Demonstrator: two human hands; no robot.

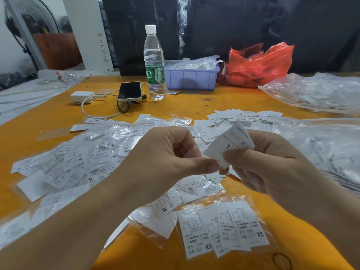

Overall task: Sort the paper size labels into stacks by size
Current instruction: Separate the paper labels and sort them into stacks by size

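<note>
Bare tabletop [194, 106] btwn label pile [87, 158] & water bottle [154, 63].

An orange tabletop [229, 100] with a wood-like grain and a few dark knots fills the lower part of the view and runs back to a dark backdrop. That backdrop is black sheeting [253, 26], glossy and wrinkled, with a strip of clear tape running down it. To its left a white panel [85, 32] leans upright, with handwritten digits along its edge. Further left stands a large fan [33, 22] with a wire guard, before a pale wall [7, 47]. A reddish-brown board [56, 49] sits below the fan. The light is even and soft, giving faint reflections on the sheeting.
</note>
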